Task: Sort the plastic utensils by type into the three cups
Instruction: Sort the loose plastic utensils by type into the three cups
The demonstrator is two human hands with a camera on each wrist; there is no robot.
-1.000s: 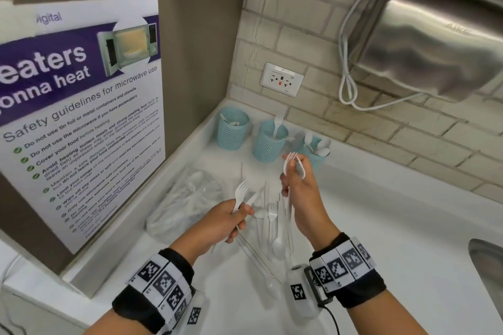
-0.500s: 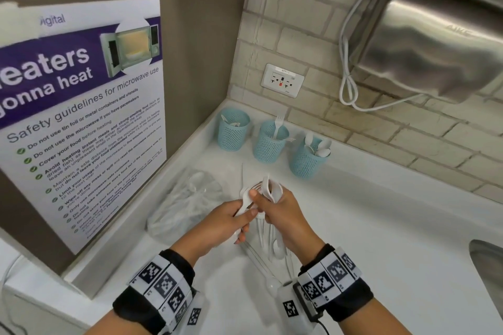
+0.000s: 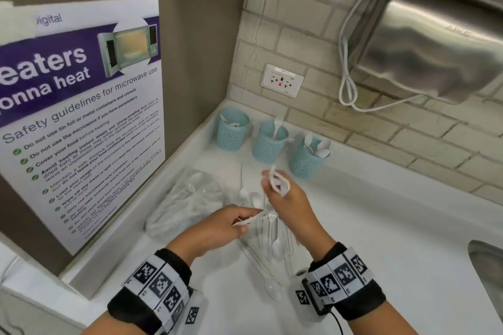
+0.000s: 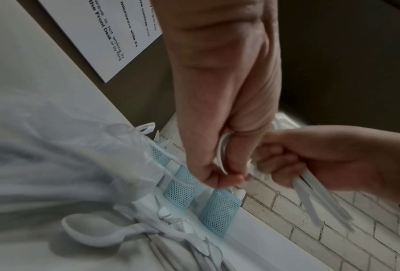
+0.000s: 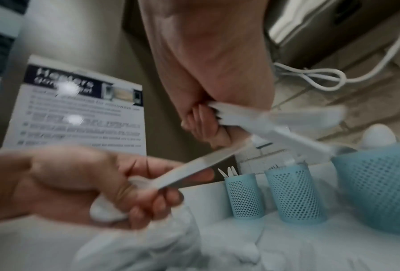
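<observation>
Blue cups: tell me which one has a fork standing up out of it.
The middle cup. A white fork stands upright above its rim; the left cup shows only short white tips, and the right cup holds spoons.

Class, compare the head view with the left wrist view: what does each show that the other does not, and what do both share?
Only the head view shows the wall socket, the steel wall unit, both marker wristbands and the forks standing in the middle cup. Only the left wrist view shows, close up, the left hand pinching a white utensil and a spoon beside the plastic bag. Both show the three blue cups, the poster and the right hand holding utensils.
</observation>
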